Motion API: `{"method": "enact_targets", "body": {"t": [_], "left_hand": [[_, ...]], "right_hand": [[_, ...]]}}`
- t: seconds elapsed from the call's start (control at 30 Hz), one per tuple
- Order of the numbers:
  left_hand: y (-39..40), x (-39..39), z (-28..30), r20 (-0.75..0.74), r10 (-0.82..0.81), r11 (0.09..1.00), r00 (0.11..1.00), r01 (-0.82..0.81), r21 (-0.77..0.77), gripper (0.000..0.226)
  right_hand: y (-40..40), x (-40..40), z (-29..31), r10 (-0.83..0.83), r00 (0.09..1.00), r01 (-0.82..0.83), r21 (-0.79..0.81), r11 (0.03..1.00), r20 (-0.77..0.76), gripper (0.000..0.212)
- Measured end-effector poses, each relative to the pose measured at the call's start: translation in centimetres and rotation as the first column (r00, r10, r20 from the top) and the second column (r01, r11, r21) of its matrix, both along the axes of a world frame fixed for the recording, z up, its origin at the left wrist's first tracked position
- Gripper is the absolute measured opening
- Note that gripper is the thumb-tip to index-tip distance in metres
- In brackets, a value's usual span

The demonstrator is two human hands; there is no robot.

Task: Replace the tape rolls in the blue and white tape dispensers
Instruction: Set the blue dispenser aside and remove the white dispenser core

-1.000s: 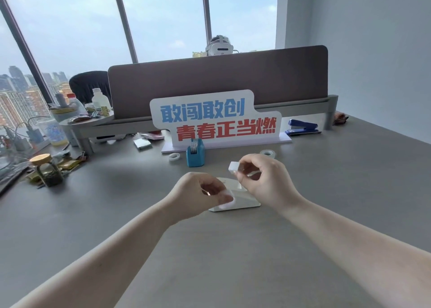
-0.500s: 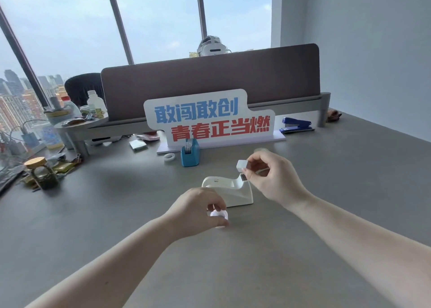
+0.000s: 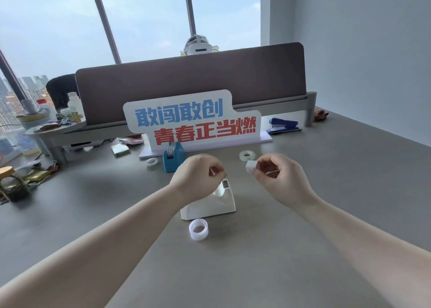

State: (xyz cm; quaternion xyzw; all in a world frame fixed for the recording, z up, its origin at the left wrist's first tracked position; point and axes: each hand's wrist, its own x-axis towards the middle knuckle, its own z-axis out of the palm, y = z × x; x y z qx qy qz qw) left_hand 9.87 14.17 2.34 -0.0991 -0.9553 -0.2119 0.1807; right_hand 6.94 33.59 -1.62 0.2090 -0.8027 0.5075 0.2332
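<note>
**White dispenser emptied, fresh roll not yet fitted**

Head view: the person is working over the white tape dispenser (image 3: 211,202), which is sitting on the grey desk (image 3: 326,191) directly in front of them with its cradle apparently holding no roll. The right hand (image 3: 277,179) is pinching a small white hub piece (image 3: 250,167) between thumb and fingertips, holding it up in the air to the right of the dispenser. The left hand (image 3: 198,179) is hovering just above the dispenser with its fingers curled in; something small and pale seems to be showing at the fingertips, but whether it is gripping anything cannot be told. A spent core (image 3: 198,229), a bare white ring, is lying on the desk just in front of the dispenser.

Further back, the blue tape dispenser (image 3: 173,157) is standing near the slogan sign (image 3: 191,118) with a roll seemingly seated in it. A tape roll (image 3: 247,155) is lying near the right hand, and a second tape roll (image 3: 151,162) is resting just left of the blue dispenser.

Judging from this layout, the white dispenser is mid-swap: the old core is out, while threading the hub through a new roll and seating it are remaining. Whether the blue dispenser is already done is not clear.
</note>
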Motion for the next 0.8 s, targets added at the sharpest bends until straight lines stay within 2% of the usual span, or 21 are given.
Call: {"method": "enact_targets", "body": {"t": [0.2,0.47,0.8], "left_hand": [[2.3,-6.7,-0.1,0.096,0.006,0.997,0.995,0.001,-0.071,0.028],[4.0,-14.4,-2.1,0.274,0.045,0.980,0.961,0.010,-0.198,0.030],[5.2,-19.3,-4.0,0.399,0.027,0.973,0.917,0.067,-0.219,0.042]], "right_hand": [[1.3,-2.5,-0.8,-0.039,0.999,0.040,-0.018,0.999,0.032,0.009],[3.2,-6.6,-2.2,-0.126,0.988,0.124,0.019,0.992,0.093,0.012],[3.6,-8.9,-3.2,-0.147,0.979,0.141,0.052,0.989,0.139,0.010]]}}
